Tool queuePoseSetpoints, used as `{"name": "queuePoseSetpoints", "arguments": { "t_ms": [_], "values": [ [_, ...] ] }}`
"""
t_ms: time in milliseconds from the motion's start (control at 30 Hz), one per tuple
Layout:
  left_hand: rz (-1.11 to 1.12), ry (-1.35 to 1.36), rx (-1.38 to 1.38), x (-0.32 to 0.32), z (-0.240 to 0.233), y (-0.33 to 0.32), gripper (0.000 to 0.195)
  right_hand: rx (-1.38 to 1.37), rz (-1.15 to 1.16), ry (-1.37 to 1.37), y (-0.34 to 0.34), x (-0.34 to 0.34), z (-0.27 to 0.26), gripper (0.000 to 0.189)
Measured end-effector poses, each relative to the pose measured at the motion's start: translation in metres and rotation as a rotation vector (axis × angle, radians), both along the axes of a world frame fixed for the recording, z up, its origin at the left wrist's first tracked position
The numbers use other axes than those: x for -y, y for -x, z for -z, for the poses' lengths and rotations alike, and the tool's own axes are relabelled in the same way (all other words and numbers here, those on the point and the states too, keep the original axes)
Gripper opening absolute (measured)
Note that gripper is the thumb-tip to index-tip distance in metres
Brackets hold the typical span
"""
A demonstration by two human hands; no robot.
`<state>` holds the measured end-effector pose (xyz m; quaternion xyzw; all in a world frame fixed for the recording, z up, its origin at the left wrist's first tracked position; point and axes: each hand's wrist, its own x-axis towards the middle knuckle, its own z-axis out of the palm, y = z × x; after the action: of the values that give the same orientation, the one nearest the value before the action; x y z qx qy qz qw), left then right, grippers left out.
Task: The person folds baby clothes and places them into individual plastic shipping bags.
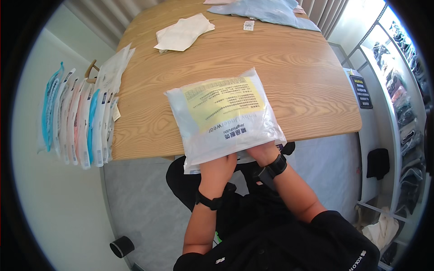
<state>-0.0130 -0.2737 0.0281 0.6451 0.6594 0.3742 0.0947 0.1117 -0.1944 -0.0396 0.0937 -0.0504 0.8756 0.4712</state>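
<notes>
In front of me a translucent plastic garment bag lies tilted over the table's near edge. It bears a pale yellow printed panel and dark writing, and something white shows through the film. My left hand reaches beneath the bag's near edge, its fingers hidden by the plastic. Just to its right, my right hand is also partly covered by the bag near its right corner. Whether the hands grip the bag, or are inside it or only under it, I cannot tell.
The bag overlaps a wooden table. A row of packed garment bags stands along the left edge. Farther back are white sheets, a small tag and light blue cloth. Shelving with bagged items stands right; a black bin is on the floor.
</notes>
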Motion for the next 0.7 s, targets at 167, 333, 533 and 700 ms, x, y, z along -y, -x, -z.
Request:
{"name": "queuePoseSetpoints", "arguments": {
  "t_ms": [167, 333, 533, 700],
  "values": [
    [-0.027, 0.078, -0.108, -0.008, 0.022, -0.004, 0.025, -0.070, -0.042, 0.046, 0.001, -0.001, -0.001, 0.055],
    [0.006, 0.133, -0.150, -0.013, 0.022, -0.004, 0.028, 0.957, 0.452, -0.407, 0.000, 0.000, 0.020, 0.051],
    [-0.051, -0.060, -0.196, -0.012, 0.019, -0.002, 0.028, 0.067, 0.218, 0.026, 0.024, -0.033, 0.002, 0.037],
    [-0.074, 0.035, -0.013, -0.017, 0.014, -0.002, 0.025, 0.673, 0.368, 0.067, 0.027, -0.042, -0.016, 0.037]
  ]
}}
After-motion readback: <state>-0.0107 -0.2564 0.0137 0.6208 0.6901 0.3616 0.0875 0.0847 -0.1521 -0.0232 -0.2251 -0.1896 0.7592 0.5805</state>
